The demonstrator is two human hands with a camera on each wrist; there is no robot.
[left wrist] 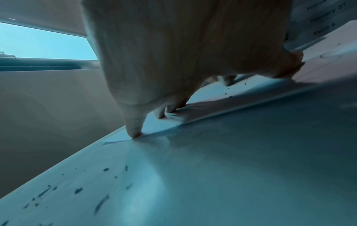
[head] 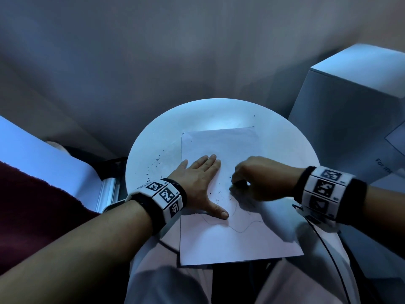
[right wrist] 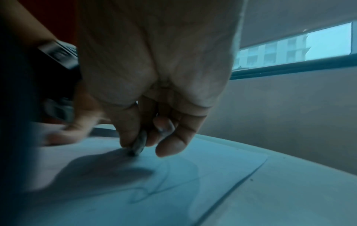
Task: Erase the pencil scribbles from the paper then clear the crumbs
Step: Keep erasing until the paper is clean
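Left hand (head: 200, 179) presses spread fingers flat to anchor the paper (head: 238, 244) while right hand (head: 257, 177) fingertips pinch the eraser (right wrist: 139, 144) onto pencil scribbles (right wrist: 154, 188) beneath them.

Left hand (head: 200, 183) flat, right hand (head: 255, 178) pinching

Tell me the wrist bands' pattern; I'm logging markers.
Black-and-white square code markers on the wrist bands, clearest in the head view.

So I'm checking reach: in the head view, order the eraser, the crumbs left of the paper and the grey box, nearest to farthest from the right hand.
From the right hand:
1. Eraser, pinched in its fingers.
2. Crumbs, on the table beyond the left hand.
3. Grey box, far right, beside the table.
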